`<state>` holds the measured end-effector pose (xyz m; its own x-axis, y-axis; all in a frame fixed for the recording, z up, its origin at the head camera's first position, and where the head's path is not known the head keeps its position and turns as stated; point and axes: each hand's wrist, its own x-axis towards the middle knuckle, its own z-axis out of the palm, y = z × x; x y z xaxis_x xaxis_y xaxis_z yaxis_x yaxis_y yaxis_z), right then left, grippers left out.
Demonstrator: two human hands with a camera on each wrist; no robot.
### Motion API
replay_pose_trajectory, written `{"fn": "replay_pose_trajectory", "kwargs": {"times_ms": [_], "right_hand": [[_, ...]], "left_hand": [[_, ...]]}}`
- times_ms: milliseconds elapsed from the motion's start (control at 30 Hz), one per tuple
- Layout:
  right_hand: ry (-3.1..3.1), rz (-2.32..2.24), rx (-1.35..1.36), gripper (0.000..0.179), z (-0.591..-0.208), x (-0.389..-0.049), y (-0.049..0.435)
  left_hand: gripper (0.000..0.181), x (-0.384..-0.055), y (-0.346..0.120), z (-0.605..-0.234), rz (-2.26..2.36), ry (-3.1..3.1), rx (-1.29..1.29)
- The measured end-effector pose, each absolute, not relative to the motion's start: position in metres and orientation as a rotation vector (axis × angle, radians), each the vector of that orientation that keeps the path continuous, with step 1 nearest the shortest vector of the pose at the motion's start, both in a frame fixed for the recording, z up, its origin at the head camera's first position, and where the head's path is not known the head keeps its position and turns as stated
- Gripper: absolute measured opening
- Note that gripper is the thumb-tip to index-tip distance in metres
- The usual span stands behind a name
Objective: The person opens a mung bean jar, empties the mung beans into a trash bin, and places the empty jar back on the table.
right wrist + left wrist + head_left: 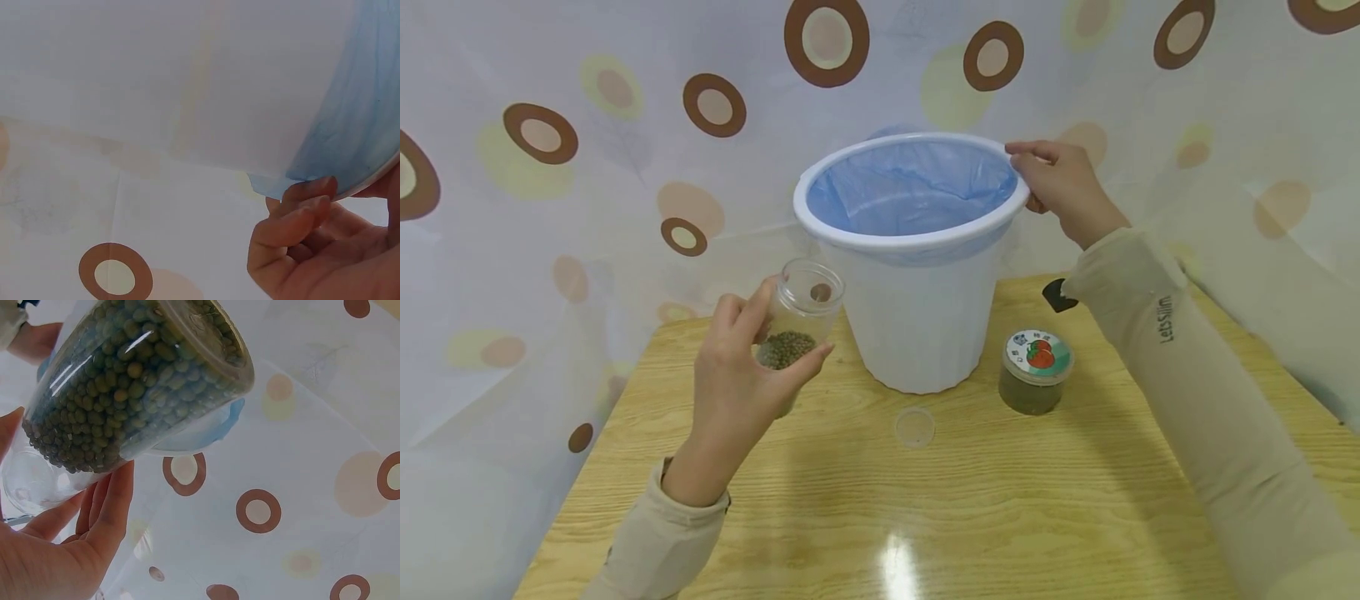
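My left hand grips a clear plastic jar around its side, thumb toward me and fingers behind. The jar has no lid on, and its mouth leans up toward the bin. Green mung beans fill part of it, seen large through the wall in the left wrist view. A white trash bin lined with a blue bag stands just beyond the jar. With thumb and curled fingers, my right hand holds the right side of the bin's rim, as the right wrist view also shows.
On the wooden table, a round clear lid lies flat before the bin. To the bin's right stands a squat jar with a red fruit label on top. A small black piece shows beside my right sleeve. Patterned sheeting hangs behind.
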<state>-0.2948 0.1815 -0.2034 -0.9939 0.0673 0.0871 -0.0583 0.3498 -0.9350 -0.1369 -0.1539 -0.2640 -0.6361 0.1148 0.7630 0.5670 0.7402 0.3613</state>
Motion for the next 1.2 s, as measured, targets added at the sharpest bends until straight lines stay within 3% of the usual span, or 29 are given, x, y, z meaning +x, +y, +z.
{"fn": "replay_pose_trajectory", "kwargs": {"times_ms": [600, 1200], "right_hand": [[-2.531, 1.676, -0.094, 0.044, -0.201, -0.298, 0.171], [-2.517, 1.694, -0.112, 0.042, -0.203, -0.305, 0.160]], "left_hand": [[0.072, -0.151, -0.163, -0.255, -0.722, -2.145, -0.492], [0.070, -0.206, -0.173, -0.186, -0.599, -2.133, -0.464]]}}
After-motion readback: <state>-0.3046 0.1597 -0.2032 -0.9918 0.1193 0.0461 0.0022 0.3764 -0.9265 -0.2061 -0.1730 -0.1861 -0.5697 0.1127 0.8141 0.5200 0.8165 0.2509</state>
